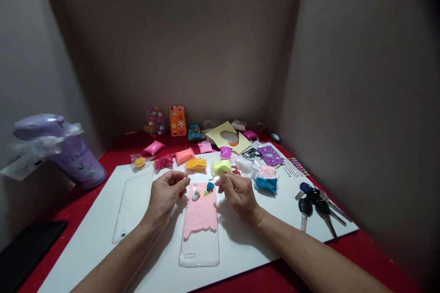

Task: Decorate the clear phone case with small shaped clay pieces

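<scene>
A clear phone case (201, 252) lies on a white board (242, 249), its upper part covered with pink clay (199, 215) that has a ragged lower edge. Near its top sit a dark blue piece (210, 186), small yellow strips (206, 193) and a multicoloured piece (195, 196). My left hand (169, 190) is just left of the case's top, fingertips pinched together; anything between them is too small to name. At the upper right of the case, my right hand (239, 194) pinches a thin, pointed tool (215, 178) directed left.
Clay packets, including a yellow one (195, 164) and a blue one (266, 185), line the board's back. Keys (314, 203) lie right, another clear case (129, 206) left. A purple wrapped cup (80, 160) stands far left. Two decorated cases (178, 121) lean at the back.
</scene>
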`<control>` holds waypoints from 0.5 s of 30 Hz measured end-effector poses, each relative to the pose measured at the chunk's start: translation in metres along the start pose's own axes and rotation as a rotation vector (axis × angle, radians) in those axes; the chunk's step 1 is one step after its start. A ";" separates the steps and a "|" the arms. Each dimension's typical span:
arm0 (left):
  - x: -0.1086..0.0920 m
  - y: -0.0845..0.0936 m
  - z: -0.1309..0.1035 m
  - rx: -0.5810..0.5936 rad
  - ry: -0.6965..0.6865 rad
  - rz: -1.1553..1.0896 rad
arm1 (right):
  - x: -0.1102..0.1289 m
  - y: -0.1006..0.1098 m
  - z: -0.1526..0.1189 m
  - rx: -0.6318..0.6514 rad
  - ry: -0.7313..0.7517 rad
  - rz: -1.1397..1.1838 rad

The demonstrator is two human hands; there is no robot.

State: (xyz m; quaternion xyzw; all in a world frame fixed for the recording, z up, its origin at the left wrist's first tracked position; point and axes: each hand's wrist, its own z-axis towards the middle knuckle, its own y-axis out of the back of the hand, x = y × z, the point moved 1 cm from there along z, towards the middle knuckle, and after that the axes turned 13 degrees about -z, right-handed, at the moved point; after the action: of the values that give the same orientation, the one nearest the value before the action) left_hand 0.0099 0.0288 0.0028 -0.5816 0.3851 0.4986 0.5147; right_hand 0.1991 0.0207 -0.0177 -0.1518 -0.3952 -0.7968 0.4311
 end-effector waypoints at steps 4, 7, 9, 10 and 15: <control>-0.001 0.001 -0.002 0.008 0.009 0.038 | -0.001 -0.001 0.000 -0.004 -0.017 0.015; -0.001 0.001 -0.002 0.012 0.007 0.036 | -0.002 -0.001 0.000 -0.008 -0.024 0.024; -0.001 0.001 -0.002 0.012 0.004 0.033 | -0.003 -0.001 0.000 -0.008 -0.026 0.029; -0.001 0.001 -0.001 0.010 0.005 0.031 | -0.003 -0.001 0.000 -0.008 -0.026 0.032; 0.001 0.003 0.000 0.015 0.017 0.049 | -0.003 -0.002 -0.001 -0.008 -0.027 0.040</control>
State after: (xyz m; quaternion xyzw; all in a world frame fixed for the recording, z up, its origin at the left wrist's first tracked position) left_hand 0.0077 0.0283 0.0010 -0.5722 0.4072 0.5035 0.5032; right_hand 0.1998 0.0221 -0.0210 -0.1722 -0.3949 -0.7874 0.4409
